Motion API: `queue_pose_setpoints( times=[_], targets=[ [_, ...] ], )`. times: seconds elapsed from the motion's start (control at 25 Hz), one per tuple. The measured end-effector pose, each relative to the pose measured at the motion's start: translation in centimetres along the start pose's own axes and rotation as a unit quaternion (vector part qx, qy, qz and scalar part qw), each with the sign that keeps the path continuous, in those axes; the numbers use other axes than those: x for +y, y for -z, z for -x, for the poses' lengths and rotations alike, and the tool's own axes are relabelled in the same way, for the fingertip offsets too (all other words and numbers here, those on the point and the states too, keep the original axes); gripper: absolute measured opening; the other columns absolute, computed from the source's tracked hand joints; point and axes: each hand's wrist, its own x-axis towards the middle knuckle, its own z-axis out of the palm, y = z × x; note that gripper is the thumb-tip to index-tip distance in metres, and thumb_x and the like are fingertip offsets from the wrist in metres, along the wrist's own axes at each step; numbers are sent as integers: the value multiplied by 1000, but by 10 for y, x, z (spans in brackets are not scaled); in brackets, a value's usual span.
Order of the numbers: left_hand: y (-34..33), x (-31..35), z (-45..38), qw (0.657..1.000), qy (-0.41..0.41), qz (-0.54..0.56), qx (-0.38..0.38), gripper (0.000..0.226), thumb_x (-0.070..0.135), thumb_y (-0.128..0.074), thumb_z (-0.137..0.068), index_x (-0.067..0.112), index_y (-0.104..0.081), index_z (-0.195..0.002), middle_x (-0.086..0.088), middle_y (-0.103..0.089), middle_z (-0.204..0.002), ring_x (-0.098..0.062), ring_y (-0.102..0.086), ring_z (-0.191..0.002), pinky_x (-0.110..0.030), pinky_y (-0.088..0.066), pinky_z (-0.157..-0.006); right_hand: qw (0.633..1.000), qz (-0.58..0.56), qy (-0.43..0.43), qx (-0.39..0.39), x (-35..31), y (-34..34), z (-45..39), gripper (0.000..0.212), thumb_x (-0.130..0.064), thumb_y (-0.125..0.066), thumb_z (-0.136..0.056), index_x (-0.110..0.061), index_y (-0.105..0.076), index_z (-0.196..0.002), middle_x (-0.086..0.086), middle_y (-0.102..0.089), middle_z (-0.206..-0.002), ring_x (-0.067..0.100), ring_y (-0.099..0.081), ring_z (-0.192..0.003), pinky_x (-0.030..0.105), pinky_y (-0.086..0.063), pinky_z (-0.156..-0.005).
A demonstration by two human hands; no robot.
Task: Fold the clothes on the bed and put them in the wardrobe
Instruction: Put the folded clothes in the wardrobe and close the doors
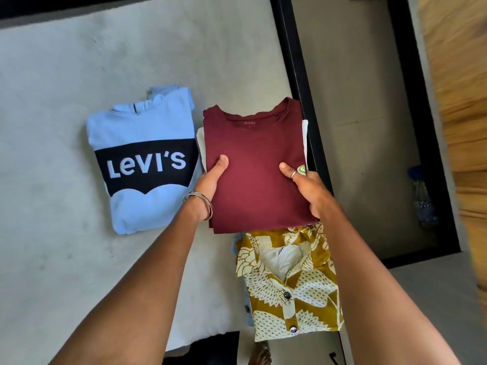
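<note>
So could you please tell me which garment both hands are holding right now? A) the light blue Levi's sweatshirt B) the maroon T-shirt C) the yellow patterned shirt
B: the left hand and right hand each grip a side of the folded maroon T-shirt, thumbs on top.

A clear plastic water bottle (pixel 423 196) with a blue cap lies on the grey floor (pixel 353 143) to the right, inside a black rectangular frame (pixel 299 75) that borders that patch of floor. A blurred strip of light wood (pixel 458 101) fills the far right edge, too smeared to identify.
</note>
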Motion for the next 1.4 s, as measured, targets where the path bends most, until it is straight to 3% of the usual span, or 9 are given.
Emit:
queue_pose_setpoints(
  times=[0.12, 0.4, 0.6, 0.72, 0.8, 0.84, 0.92, 1.08, 1.4],
  targets=[
    [-4, 15, 28, 997, -40, 49, -43, 35, 51, -58, -88, 25, -66, -110, -3, -75, -95, -20, -73, -82, -35, -58, -66, 997, -62, 25, -35, -19, 10, 24, 22, -30, -78, -80, -19, -72, -99, 1, -76, -91, 19, -73, -81, 27, -56, -67],
    [-16, 13, 136, 979, -133, 76, -135, 20, 31, -64, -82, 18, -76, -91, -6, -74, -94, -22, -71, -86, -39, -59, -74, 973, -186, 138, -22, 2, 47, 139, 25, -6, -67, -85, -23, -64, -103, -5, -72, -97, 12, -70, -83, 27, -57, -71],
    [-44, -57, 227, 976, -116, -68, -173, 94, 51, -89, -47, 11, -59, -126, -13, -67, -119, -30, -65, -106, -49, -52, -91, 949, -291, 116, 29, 103, 95, 256, 20, -13, -70, -83, -16, -63, -101, -1, -71, -92, 18, -67, -86, 33, -55, -80],
    [-61, -122, 271, 973, -105, -130, -162, 66, 34, -85, -57, 9, -66, -116, -20, -67, -115, -31, -68, -90, -43, -56, -81, 930, -357, 83, 39, 188, 104, 322, 19, -15, -75, -82, -16, -64, -97, 0, -73, -86, 15, -69, -77, 27, -55, -68],
    [-77, -181, 310, 965, -104, -184, -153, 32, 23, -80, -66, 12, -74, -96, -19, -70, -105, -28, -68, -78, -38, -57, -75, 917, -388, 63, 61, 258, 112, 374, 41, -16, -83, -74, -10, -62, -109, 7, -74, -95, 21, -71, -80, 32, -58, -68],
    [-84, -211, 327, 958, -89, -222, -159, 34, 23, -79, -67, 10, -74, -98, -19, -71, -104, -27, -68, -75, -35, -57, -72, 912, -400, 48, 77, 294, 116, 398, 50, -15, -84, -71, -6, -60, -113, 11, -74, -98, 24, -71, -80, 35, -59, -69],
    [-99, -276, 364, 933, -24, -309, -184, 46, 25, -77, -73, 2, -68, -111, -19, -71, -99, -27, -68, -71, -32, -57, -63, 894, -432, 22, 119, 371, 124, 451, 38, -5, -78, -75, -3, -63, -109, 13, -73, -90, 24, -71, -71, 34, -59, -62],
    [-130, -400, 416, 857, 42, -453, -240, 31, 22, -68, -85, 3, -66, -110, -20, -71, -96, -30, -69, -73, -34, -57, -63, 842, -507, -30, 181, 514, 125, 544, 21, 3, -67, -83, -4, -68, -102, 10, -73, -75, 20, -70, -61, 27, -55, -56],
    [-197, -624, 544, 624, -15, -632, -459, 68, 38, -83, -57, 9, -67, -116, -12, -72, -106, -30, -69, -97, -46, -54, -91, 595, -675, -39, 434, 709, 76, 728, 28, 6, -68, -80, -17, -53, -72, -3, -62, -58, 11, -58, -50, 22, -48, -51]
  ],
)
